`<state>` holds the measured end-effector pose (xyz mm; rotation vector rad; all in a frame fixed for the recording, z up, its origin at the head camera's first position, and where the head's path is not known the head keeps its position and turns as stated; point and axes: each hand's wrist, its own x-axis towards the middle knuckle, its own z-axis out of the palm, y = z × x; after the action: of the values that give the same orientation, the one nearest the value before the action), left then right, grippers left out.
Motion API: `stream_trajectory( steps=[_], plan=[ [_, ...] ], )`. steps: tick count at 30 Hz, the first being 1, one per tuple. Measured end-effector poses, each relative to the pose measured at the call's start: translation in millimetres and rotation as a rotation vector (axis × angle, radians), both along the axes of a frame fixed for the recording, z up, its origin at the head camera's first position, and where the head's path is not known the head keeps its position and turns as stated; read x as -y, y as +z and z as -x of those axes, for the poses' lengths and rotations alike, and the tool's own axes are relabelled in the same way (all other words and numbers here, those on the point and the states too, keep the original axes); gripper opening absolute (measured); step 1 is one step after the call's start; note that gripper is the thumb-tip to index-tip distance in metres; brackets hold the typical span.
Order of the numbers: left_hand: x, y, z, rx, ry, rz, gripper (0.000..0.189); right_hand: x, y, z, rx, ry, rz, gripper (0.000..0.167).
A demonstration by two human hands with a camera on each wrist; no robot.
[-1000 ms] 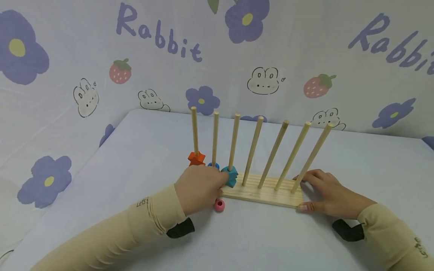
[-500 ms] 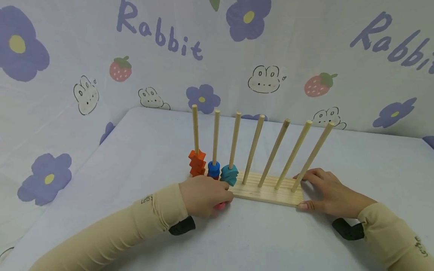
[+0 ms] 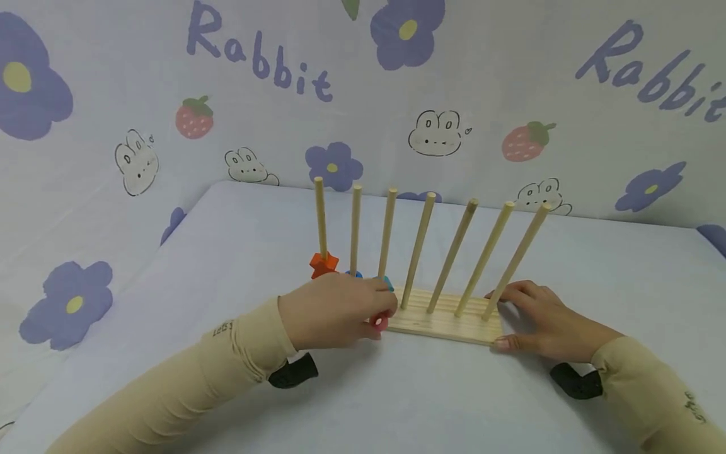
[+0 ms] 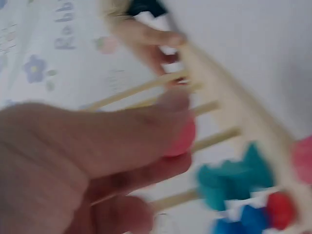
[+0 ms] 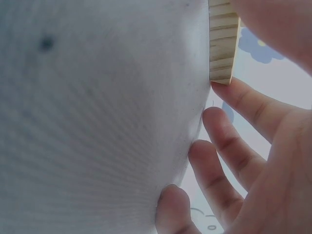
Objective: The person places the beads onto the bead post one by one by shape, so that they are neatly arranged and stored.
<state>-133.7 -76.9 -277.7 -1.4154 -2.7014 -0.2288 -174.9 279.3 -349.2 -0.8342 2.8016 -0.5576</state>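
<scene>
My left hand pinches a round pink bead between thumb and fingers, in front of the wooden peg board. The bead's hole shows in the head view. On the board's left pegs sit orange star beads, blue beads with a red bead below, and teal wavy beads. The left hand partly hides these stacks in the head view. My right hand holds the board's right end between thumb and index finger; its other fingers touch the tabletop.
Several bare pegs rise from the middle and right of the board. Another pink bead lies near the board's front edge in the left wrist view. A printed cloth hangs behind the white table.
My left hand has picked the pink bead up off the table and raised it toward the board's front edge. The right hand stays at the board's right end.
</scene>
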Motion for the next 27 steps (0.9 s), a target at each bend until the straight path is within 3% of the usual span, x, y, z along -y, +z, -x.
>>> stream_trajectory(
  steps=[3,6,10,18,27],
  plan=[
    [1.1,24.8,-2.8,-0.053,0.003,-0.217,0.013,2,0.1,0.3,0.003,0.0,-0.003,0.066],
    [-3.7,51.3,-3.2,-0.17,0.036,-0.404,0.016,3,1.3,-0.4,-0.008,-0.003,-0.008,0.066],
    [-15.0,73.3,-1.0,-0.241,0.138,-0.555,0.021,2,1.5,-0.7,-0.008,-0.001,-0.002,0.066],
    [-35.5,80.9,1.6,-0.177,0.314,-0.621,0.024,3,2.1,-1.4,0.009,0.001,0.014,0.063],
    [-47.0,79.5,5.7,-0.168,0.358,-0.624,0.024,1,2.9,-2.1,-0.005,-0.011,-0.002,0.063]
  ],
)
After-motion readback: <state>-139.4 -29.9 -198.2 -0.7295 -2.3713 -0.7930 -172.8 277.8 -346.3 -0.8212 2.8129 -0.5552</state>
